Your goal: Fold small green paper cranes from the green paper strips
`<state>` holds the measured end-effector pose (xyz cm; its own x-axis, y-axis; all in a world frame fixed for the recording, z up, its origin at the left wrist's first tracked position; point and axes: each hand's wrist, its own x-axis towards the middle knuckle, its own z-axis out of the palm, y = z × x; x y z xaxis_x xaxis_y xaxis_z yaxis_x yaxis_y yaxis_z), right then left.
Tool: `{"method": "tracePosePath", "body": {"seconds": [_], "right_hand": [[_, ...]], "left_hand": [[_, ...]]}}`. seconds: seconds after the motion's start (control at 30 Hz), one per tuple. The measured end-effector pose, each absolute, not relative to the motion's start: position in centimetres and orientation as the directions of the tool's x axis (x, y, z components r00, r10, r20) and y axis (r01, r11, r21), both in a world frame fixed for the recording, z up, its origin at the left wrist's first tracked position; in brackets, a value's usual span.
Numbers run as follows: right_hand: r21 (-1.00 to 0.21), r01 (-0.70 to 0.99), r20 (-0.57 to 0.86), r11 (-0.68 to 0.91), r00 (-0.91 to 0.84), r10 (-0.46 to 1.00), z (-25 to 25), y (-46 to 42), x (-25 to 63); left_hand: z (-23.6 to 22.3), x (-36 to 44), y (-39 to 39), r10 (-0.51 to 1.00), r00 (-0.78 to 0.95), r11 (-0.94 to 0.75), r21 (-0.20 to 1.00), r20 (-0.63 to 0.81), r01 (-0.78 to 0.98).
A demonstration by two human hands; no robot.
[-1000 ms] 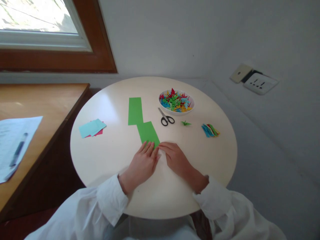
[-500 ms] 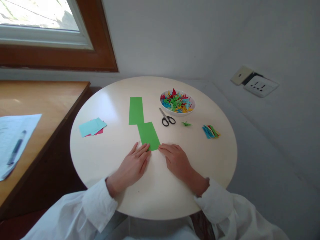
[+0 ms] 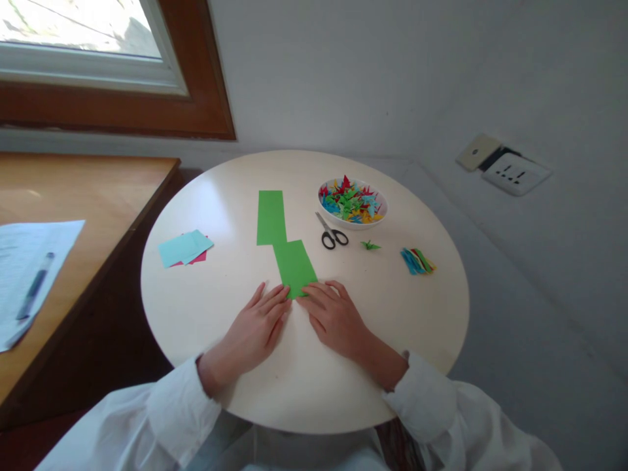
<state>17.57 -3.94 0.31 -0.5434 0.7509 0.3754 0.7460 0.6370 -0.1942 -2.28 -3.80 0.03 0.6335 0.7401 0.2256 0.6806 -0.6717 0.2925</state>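
Head view: from where I watch, the left hand [image 3: 252,330] and the right hand [image 3: 338,320] rest just apart on the round white table [image 3: 304,392], flat and clamped on nothing, fingertips on the near edge of a green sheet [image 3: 296,265]. Its far left corner meets the near edge of a second green sheet [image 3: 271,218]; whether they overlap I cannot tell. Well off to the left, light blue sheets [image 3: 182,248] lie over red paper [image 3: 199,258]. Well to the right I see a pile of coloured paper pieces [image 3: 418,261]. Between that pile and the green sheets are a green paper crane [image 3: 370,246] and, nearer the sheets, scissors [image 3: 333,237], handles towards me, just beyond the right hand. Farther back stands a white bowl [image 3: 356,226] heaped with coloured folded paper.

Against a half second ago, the right fingertips have come in from the sheet's right corner onto its near edge, narrowing the gap between the hands. The left hand stays at the left corner, and I see the other things lying as they did.
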Motion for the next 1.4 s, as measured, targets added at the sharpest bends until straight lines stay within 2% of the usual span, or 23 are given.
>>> {"method": "tracePosePath", "body": {"seconds": [0.1,0.53,0.73,0.83,0.93,1.1,1.23,1.4], "right_hand": [[-0.192,0.735,0.36,0.651,-0.564,0.743,0.3,-3.9,17.3],[-0.167,0.825,0.428,0.54,-0.433,0.793,-0.5,-3.8,20.2],[-0.267,0.782,0.46,0.563,-0.41,0.787,0.2,-2.5,19.5],[-0.318,0.776,0.397,0.545,-0.413,0.82,0.8,0.1,18.7],[-0.322,0.797,0.262,0.511,-0.443,0.857,1.1,3.2,18.0],[-0.321,0.791,0.129,0.52,-0.508,0.852,0.6,5.9,17.2],[-0.332,0.775,0.185,0.538,-0.506,0.843,0.3,5.7,17.2],[-0.404,0.726,0.294,0.556,-0.472,0.831,0.3,5.3,17.0]], "left_hand": [[0.0,-2.3,-3.8,0.738,0.64,-0.674,0.279,0.213,0.684],[-0.1,-2.5,-3.7,0.724,0.649,-0.689,0.256,0.234,0.678],[-0.5,-2.5,-3.7,0.698,0.659,-0.715,0.227,0.281,0.661],[-0.3,-2.5,-3.8,0.698,0.642,-0.713,0.236,0.316,0.66],[0.1,-2.3,-3.9,0.708,0.619,-0.704,0.265,0.339,0.659],[0.4,-2.3,-4.1,0.742,0.598,-0.671,0.332,0.304,0.663],[0.4,-2.3,-4.1,0.75,0.592,-0.662,0.353,0.295,0.661],[0.4,-2.3,-4.1,0.745,0.575,-0.667,0.366,0.337,0.649]]}}
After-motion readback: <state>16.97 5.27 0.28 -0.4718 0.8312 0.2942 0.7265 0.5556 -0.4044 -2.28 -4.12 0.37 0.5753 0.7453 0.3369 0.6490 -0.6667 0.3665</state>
